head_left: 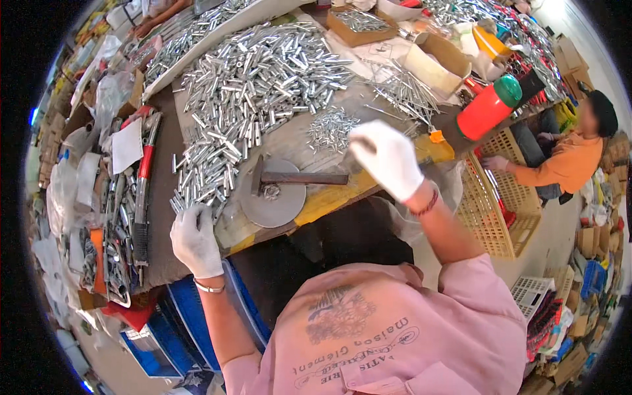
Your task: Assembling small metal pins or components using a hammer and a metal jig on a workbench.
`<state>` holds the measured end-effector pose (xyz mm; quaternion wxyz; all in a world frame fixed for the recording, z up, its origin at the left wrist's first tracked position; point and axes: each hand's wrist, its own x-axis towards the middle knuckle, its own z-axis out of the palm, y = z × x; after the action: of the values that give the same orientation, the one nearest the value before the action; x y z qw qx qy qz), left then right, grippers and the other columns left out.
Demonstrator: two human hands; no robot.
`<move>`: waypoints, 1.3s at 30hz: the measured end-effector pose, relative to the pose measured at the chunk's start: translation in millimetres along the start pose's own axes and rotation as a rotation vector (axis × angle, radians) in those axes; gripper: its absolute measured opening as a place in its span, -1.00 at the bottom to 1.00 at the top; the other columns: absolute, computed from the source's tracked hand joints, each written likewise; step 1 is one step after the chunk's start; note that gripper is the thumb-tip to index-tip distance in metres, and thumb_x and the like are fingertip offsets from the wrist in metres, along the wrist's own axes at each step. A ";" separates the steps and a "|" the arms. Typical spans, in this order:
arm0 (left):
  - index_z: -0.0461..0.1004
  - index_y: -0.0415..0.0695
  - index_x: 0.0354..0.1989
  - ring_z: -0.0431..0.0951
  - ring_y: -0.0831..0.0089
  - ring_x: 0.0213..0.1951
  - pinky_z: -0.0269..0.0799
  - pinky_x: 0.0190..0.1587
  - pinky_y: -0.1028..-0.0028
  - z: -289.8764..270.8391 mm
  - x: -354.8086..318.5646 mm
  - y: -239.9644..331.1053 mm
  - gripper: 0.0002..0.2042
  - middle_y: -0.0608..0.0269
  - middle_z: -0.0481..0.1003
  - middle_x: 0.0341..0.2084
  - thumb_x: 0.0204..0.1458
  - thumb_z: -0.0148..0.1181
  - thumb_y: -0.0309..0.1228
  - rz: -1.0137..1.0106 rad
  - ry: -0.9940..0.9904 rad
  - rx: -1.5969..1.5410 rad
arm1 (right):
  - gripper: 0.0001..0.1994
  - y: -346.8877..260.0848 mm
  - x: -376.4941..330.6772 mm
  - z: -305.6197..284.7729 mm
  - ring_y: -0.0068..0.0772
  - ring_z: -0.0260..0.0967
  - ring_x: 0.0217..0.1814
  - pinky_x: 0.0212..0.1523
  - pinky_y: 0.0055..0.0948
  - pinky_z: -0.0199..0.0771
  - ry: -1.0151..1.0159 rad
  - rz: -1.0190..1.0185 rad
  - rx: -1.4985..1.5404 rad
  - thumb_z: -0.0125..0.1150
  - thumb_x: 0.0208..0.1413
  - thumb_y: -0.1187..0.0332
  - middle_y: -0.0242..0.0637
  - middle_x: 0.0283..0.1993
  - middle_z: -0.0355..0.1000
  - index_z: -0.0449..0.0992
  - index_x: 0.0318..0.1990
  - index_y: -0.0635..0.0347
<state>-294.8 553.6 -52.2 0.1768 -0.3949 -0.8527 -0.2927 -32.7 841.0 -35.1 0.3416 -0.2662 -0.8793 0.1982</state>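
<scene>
My left hand (196, 242), in a white glove, rests at the near left tip of a big heap of silvery metal sleeves (257, 85). Its fingers are bent together against the nearest sleeves; whatever they grip is hidden. Beyond the table's front edge trim, my right hand (388, 160), also gloved, hovers beside a small pile of little metal pins (331, 130). Its thumb and fingers are curled into a pinch, and I cannot make out anything between them. Between my hands a hammer (303, 178) lies with its head on a round grey metal disc (274, 203).
Long thin rods (408, 92) lie behind my right hand, near a red bottle with a green cap (489, 107). An open carton (438, 62) stands behind. A person in orange (566, 158) handles a yellow crate (490, 204) at right. Blue bins (178, 329) sit below left.
</scene>
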 end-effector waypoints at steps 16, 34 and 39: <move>0.63 -0.03 -0.11 0.63 0.13 -0.23 0.55 -0.14 0.20 -26.5 15.0 73.0 -0.76 0.17 0.60 -0.36 0.04 0.25 -0.56 0.421 -0.304 -0.110 | -0.91 -14.7 19.7 16.0 -0.13 0.62 -0.17 -0.12 -0.29 0.63 -0.294 -0.111 0.044 0.35 0.14 0.48 -0.22 -0.17 0.62 0.66 -0.21 0.11; 0.70 -0.10 -0.33 0.60 0.10 -0.21 0.49 -0.13 0.21 10.4 -14.9 56.2 -0.89 0.15 0.56 -0.36 -0.03 0.49 -0.45 0.116 -0.332 -0.361 | -0.97 -64.9 -10.6 58.6 -0.15 0.58 -0.24 -0.22 -0.25 0.60 -0.435 -0.325 0.103 0.33 0.11 0.42 -0.32 -0.27 0.49 0.63 -0.31 0.02; 0.69 -0.13 -0.33 0.60 0.10 -0.26 0.50 -0.18 0.22 11.3 -18.2 58.7 -0.89 0.12 0.56 -0.39 -0.03 0.49 -0.49 0.061 -0.357 -0.448 | -0.96 -66.5 -12.5 59.2 -0.16 0.58 -0.22 -0.20 -0.25 0.61 -0.456 -0.325 0.113 0.32 0.11 0.43 -0.32 -0.27 0.49 0.63 -0.31 0.02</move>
<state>-238.7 580.8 -49.5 -0.0591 -0.4949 -0.7721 -0.3942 -88.9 771.8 -46.8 0.1766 -0.0507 -0.9521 0.2444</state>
